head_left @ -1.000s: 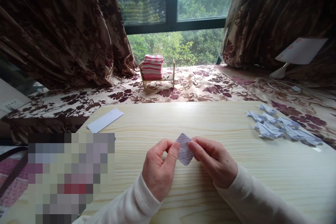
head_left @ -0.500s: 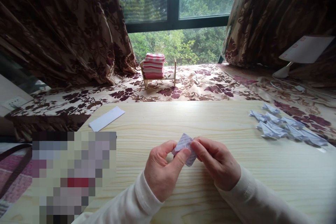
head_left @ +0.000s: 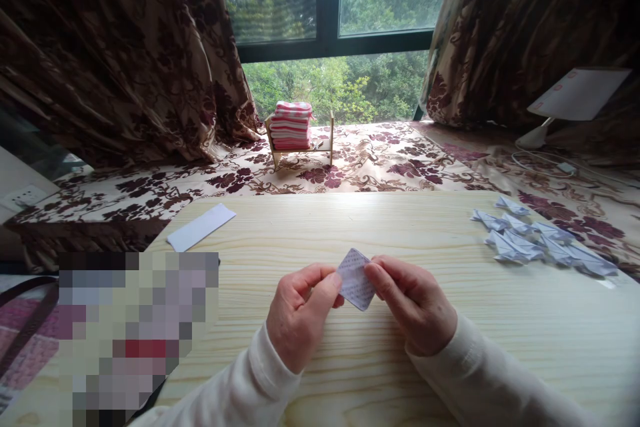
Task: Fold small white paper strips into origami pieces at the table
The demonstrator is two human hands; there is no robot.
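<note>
A small folded square of printed paper point(head_left: 357, 281) is held above the wooden table, turned with one corner up like a diamond. My left hand point(head_left: 306, 310) pinches its left corner between thumb and fingers. On the opposite side, my right hand point(head_left: 417, 300) grips the right corner the same way. Lines of print show on the face toward me; the back of the paper is hidden. Several folded paper pieces point(head_left: 517, 247) lie grouped at the table's far right. A flat white paper strip point(head_left: 201, 227) rests at the far left.
The light wooden table point(head_left: 320, 227) reaches to a ledge with a flowered cloth point(head_left: 380, 160). On that ledge stand a small wooden rack point(head_left: 330, 140) with folded pink-striped cloths point(head_left: 292, 127) and a white lamp point(head_left: 575, 93). A blurred-out patch point(head_left: 140, 333) covers the table's left side.
My left thumb has slid off the paper's middle to its left corner, showing more of the printed face. The paper has risen slightly, and my left hand has shifted a little left.
</note>
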